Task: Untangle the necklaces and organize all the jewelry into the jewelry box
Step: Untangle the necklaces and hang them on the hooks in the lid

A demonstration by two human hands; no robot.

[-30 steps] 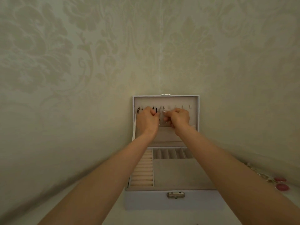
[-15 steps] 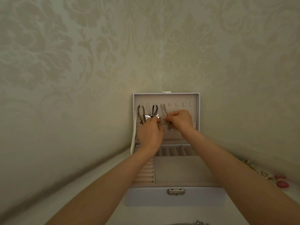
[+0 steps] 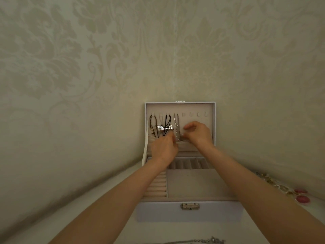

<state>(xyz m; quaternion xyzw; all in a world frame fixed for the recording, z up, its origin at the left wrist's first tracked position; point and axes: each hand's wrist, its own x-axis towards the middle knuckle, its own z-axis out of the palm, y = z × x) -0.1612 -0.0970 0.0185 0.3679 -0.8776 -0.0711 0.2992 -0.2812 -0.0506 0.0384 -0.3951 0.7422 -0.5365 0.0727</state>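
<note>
The jewelry box [image 3: 190,213] stands open on the table [image 3: 44,226], lid upright against the wall. Two dark cord necklaces [image 3: 168,123] and a silver chain [image 3: 176,125] hang from the lid hooks. The left hand [image 3: 164,150] is curled at the lid pocket [image 3: 187,147] edge. The right hand [image 3: 199,134] is curled beside the chain's lower end. Grip cannot be determined for either hand. More jewelry [image 3: 277,186] lies at right.

Both hands dropped from small beige lid hooks [image 3: 190,114]. L hand [image 3: 164,148] now at rim of beige fabric lid pocket [image 3: 187,147]; R hand [image 3: 197,133] by lower end of thin silver beaded chain [image 3: 176,126]. Black cord necklaces [image 3: 167,123] now uncovered. Silver link chain [image 3: 198,241] entered view at bottom edge.
</note>
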